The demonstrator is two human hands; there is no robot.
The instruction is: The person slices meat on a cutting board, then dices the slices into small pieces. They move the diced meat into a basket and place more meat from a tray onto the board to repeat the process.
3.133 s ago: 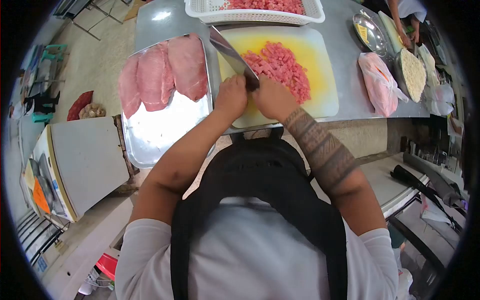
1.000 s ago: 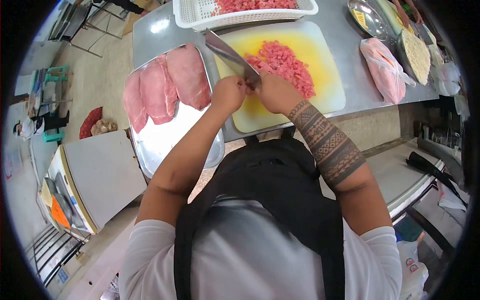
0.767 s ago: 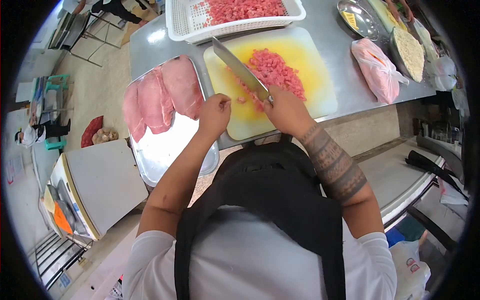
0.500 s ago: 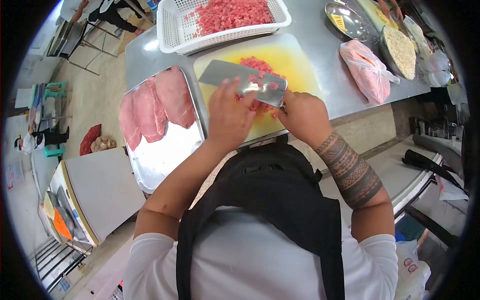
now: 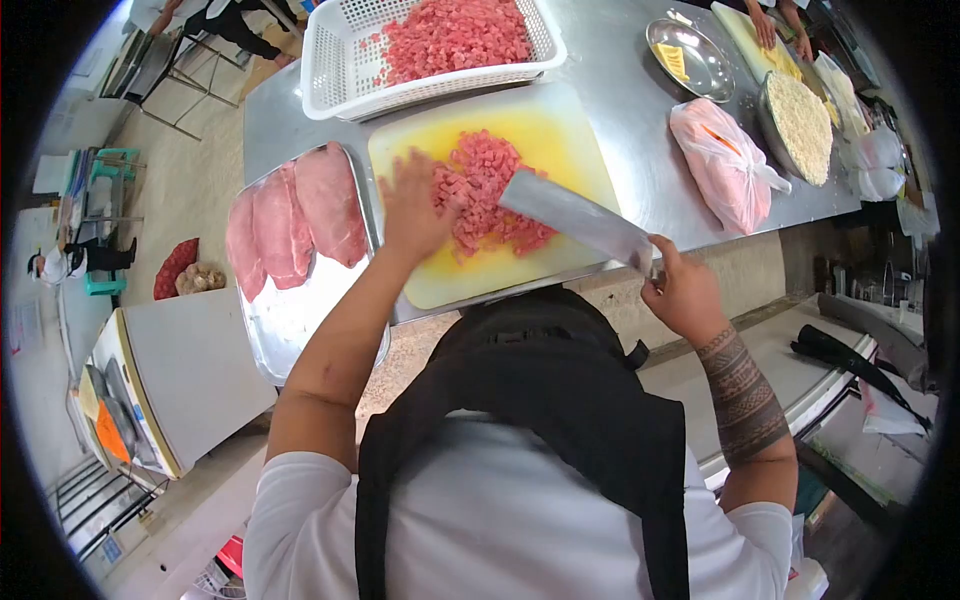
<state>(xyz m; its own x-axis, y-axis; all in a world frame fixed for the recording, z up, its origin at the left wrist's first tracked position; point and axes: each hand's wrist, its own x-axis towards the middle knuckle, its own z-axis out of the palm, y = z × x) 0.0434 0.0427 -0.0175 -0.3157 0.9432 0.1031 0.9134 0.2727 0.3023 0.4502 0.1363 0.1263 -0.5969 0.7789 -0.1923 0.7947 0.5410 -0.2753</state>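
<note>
A heap of diced pink meat (image 5: pixel 487 192) lies in the middle of a yellow-stained white cutting board (image 5: pixel 560 130) on a steel table (image 5: pixel 620 90). The person's left hand (image 5: pixel 413 205) rests at the left edge of the heap, palm down, fingers spread and touching the cubes. The right hand (image 5: pixel 683 290) is off the near right corner of the board, fingers wrapped tight around the handle of a cleaver (image 5: pixel 577 218). Its broad blade is tilted with the flat side up and reaches back over the board's near right part, just beside the heap. Left of the board, a metal tray (image 5: pixel 300 320) holds three large slabs of raw meat (image 5: pixel 295 215) at its far end. Beyond the board stands a white plastic basket (image 5: pixel 335 60) with more diced meat in it. To the right are a tied plastic bag (image 5: pixel 720 165) of pink meat, a round metal dish (image 5: pixel 690 58) and a bowl of pale crumbs (image 5: pixel 800 125). Another person's hands (image 5: pixel 765 25) work at the far right corner.
</note>
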